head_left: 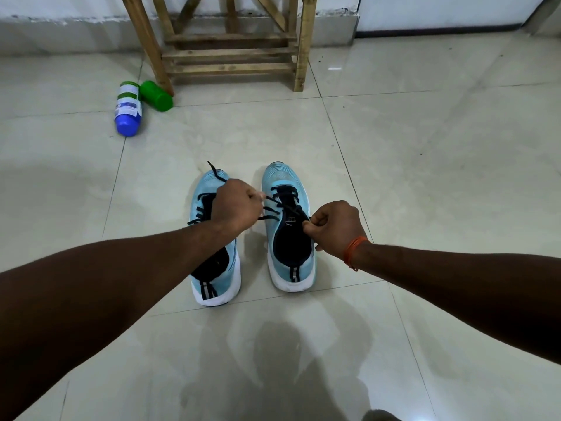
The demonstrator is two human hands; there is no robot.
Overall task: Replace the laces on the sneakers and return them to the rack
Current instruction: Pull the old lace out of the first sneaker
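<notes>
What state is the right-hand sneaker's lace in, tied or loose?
Loose: the lace crosses the right-hand sneaker with no knot showing; the left hand and the right hand each hold a strand of it.

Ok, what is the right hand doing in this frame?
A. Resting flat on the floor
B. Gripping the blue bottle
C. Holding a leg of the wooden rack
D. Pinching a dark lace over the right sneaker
D: the right hand has its fingers curled around the dark lace above the right sneaker, while the blue bottle lies on the floor near the wooden rack.
</notes>
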